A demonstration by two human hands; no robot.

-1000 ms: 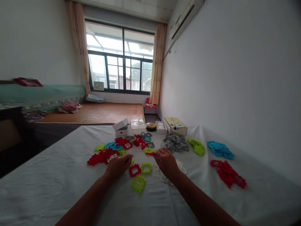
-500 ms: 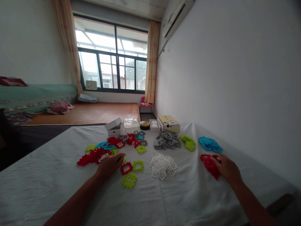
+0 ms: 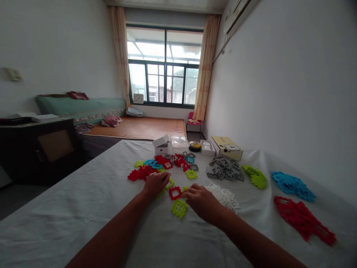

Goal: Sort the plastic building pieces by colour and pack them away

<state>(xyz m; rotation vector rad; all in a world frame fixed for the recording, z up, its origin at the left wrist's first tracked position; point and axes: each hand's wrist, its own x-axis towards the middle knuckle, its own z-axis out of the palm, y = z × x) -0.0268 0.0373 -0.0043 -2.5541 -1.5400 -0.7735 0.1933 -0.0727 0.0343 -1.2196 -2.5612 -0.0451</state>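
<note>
Left hand (image 3: pixel 156 184) curls loosely, right hand (image 3: pixel 203 202) angles inward.

A row of containers stands along the far edge of a white tablecloth (image 3: pixel 83 208): a white box (image 3: pixel 161 149) with its lid tilted on top, a clear plastic container (image 3: pixel 179 143), a round black-and-yellow tin (image 3: pixel 195 146), an open white box (image 3: pixel 211 152) and a yellow carton (image 3: pixel 225 149) printed with a cartoon face. Beyond lies a bed (image 3: pixel 142 128) with a brown mat, a crumpled pink cloth (image 3: pixel 111 121) on it. A square clock (image 3: pixel 138 98) sits at the foot of the dark-framed window (image 3: pixel 166 67), between peach curtains (image 3: pixel 208 59). A pink chair (image 3: pixel 193 121) stands below, an air conditioner (image 3: pixel 237 16) hangs high on the wall (image 3: pixel 292 93), and a dark cabinet (image 3: pixel 55 145) stands near the bed.
</note>
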